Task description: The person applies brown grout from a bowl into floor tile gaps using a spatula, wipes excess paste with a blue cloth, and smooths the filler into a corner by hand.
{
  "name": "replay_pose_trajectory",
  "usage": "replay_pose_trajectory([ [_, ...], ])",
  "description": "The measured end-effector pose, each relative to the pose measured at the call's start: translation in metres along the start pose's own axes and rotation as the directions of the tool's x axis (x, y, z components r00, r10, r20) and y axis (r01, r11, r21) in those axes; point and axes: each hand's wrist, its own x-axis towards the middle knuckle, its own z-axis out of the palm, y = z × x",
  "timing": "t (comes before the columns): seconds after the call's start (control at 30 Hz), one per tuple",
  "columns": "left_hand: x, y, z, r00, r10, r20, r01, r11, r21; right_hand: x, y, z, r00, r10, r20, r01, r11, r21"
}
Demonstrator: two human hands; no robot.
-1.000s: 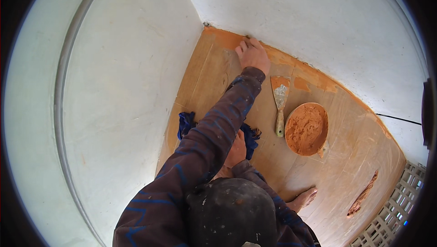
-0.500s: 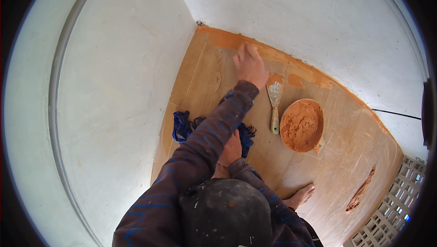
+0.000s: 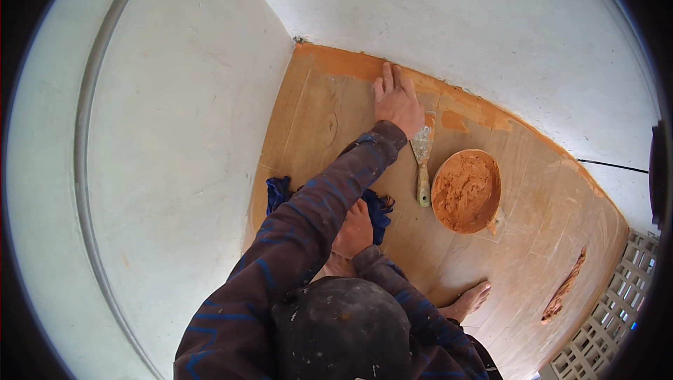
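Note:
My left hand (image 3: 398, 103) reaches far across the floor. Its fingers are stretched out, and the tips are at the strip of orange paste (image 3: 343, 62) along the foot of the wall. Just right of that wrist lies a putty knife (image 3: 423, 159), its blade smeared with paste and its handle toward me. Beside it sits a round pan (image 3: 499, 187) of thick orange paste (image 3: 465, 191). My right hand (image 3: 355, 231) is low, near a dark blue cloth (image 3: 379, 215) and one of my bare feet. My left sleeve covers its fingers and part of the cloth.
White walls (image 3: 449, 22) meet at the far left corner. Paste smears mark the wood-look floor (image 3: 308, 120). A twisted brownish strip (image 3: 564, 285) lies at right, before a pale lattice block (image 3: 610, 310). My other bare foot (image 3: 467, 301) is nearer me.
My left hand has shifted slightly right, and its fingers have straightened against the paste strip. My right hand stays near the cloth.

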Motion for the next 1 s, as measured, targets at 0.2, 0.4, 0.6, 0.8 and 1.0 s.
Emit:
replay_pose_trajectory([
  [0.2, -0.005, 0.005, -0.023, 0.985, 0.016, 0.172, 0.026, 0.971, -0.239, -0.002, 0.003, -0.003, 1.0, 0.002, 0.031, -0.001, 1.0, -0.019],
  [0.4, 0.004, -0.094, -0.033, 0.958, -0.239, -0.158, 0.234, 0.971, -0.049, 0.01, -0.009, -0.011, 0.999, 0.003, 0.053, -0.004, 1.0, 0.018],
  [0.6, 0.027, -0.123, -0.021, 0.964, -0.258, -0.066, 0.263, 0.962, 0.069, 0.013, -0.011, -0.015, 1.0, -0.007, 0.013, 0.007, 1.0, 0.008],
  [0.8, 0.025, -0.096, -0.005, 0.97, -0.21, -0.123, 0.221, 0.972, 0.084, 0.01, -0.009, -0.012, 1.0, -0.008, 0.026, 0.008, 1.0, -0.008],
  [1.0, 0.019, -0.07, -0.004, 0.986, -0.132, -0.101, 0.14, 0.988, 0.071, 0.01, -0.008, -0.01, 0.999, -0.019, 0.03, 0.021, 0.999, -0.044],
])
